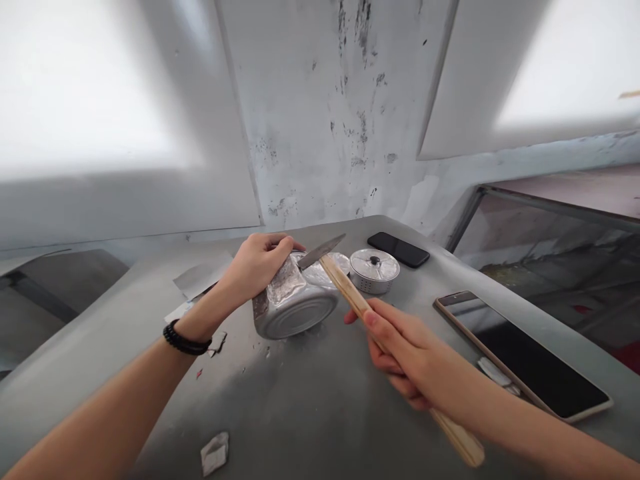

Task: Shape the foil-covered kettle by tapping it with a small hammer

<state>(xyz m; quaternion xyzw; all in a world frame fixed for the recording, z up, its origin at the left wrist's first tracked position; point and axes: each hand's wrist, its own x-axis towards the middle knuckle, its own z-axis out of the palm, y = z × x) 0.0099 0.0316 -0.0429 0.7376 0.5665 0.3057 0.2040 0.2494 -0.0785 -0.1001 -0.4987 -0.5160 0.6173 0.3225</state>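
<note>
My left hand [260,263] clasps a metal can [297,317], apparently bracing it.
At the can, my right hand [403,343] grips a wooden stick [347,287] crossing a blade [320,252].

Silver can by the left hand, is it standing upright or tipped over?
Tipped over: the silver can has its round, ringed end facing the camera, while the left hand holds it.

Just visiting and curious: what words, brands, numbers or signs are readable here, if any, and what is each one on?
None: I can't read any text in this picture.
Metal can: no legible lettering on the sides showing.
Larger phone and smaller phone: dark screens, no readable text.
Pale scrap: too blurred to tell if anything is printed.
Wall: dark blotches, no readable sign.
</note>
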